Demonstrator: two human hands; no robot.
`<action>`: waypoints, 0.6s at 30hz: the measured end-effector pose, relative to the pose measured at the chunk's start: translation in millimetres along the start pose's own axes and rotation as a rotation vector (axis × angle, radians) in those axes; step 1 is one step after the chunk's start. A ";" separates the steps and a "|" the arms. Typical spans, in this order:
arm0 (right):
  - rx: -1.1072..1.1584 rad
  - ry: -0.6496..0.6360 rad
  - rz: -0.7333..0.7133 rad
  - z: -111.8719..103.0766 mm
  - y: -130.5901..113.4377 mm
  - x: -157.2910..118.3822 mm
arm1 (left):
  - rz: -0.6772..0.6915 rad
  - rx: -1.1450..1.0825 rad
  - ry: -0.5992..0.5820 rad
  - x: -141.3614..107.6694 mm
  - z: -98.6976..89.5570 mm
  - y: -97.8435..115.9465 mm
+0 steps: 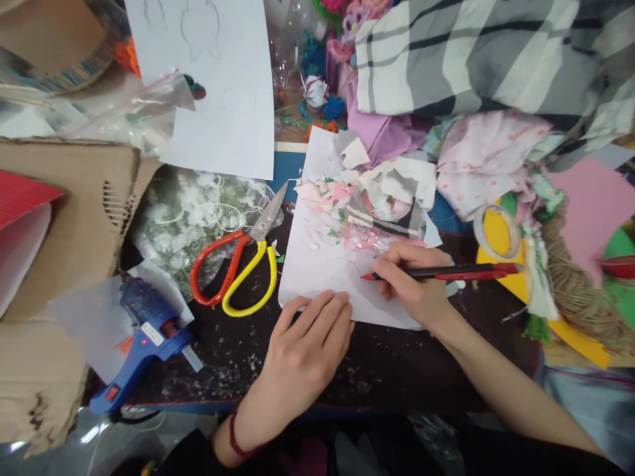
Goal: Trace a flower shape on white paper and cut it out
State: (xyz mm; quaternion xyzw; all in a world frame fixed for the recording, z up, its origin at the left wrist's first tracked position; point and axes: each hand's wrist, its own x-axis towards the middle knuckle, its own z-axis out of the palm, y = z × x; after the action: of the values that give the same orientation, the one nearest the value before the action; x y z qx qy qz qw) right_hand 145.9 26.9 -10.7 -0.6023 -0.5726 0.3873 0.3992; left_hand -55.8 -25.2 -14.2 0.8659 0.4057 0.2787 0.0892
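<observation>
A white sheet of paper (pixel 317 264) lies on the dark table, its upper part covered by paper and fabric scraps (pixel 342 195). My left hand (pixel 310 344) rests flat on the sheet's lower left edge, fingers extended and holding nothing. In my right hand (pixel 414 287) is a black and red pencil (pixel 446 272), pinched near its tip, which points left at the paper. Faint lines may be on the sheet, too small to make out. Scissors (pixel 248 254) with one red and one yellow handle lie open to the left of the sheet.
At the left are a blue glue gun (pixel 149 337), cardboard (pixel 59 244) and a plastic bag of white pieces (pixel 183 225). A sheet with drawn outlines (pixel 223 125) lies behind. Checked fabric (pixel 461 59), a tape roll (pixel 496 231) and twine (pixel 575 284) are at the right.
</observation>
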 end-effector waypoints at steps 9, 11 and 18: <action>-0.100 -0.054 -0.086 -2.3 3.6 -0.7 | -0.003 -0.004 0.011 -0.3 0.4 0.3; -0.080 -0.021 -0.069 -1.9 4.2 -1.0 | -0.004 -0.004 0.015 -0.4 0.5 0.1; -0.145 -0.144 -0.139 -4.5 3.2 -2.5 | -0.001 -0.006 0.003 -1.0 0.2 0.1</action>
State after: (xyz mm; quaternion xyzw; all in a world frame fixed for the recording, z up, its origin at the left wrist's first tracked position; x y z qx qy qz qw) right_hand 151.2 24.1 -11.9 -0.5589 -0.6666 0.3587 0.3384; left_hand -56.1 -26.1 -14.8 0.8651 0.4054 0.2810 0.0914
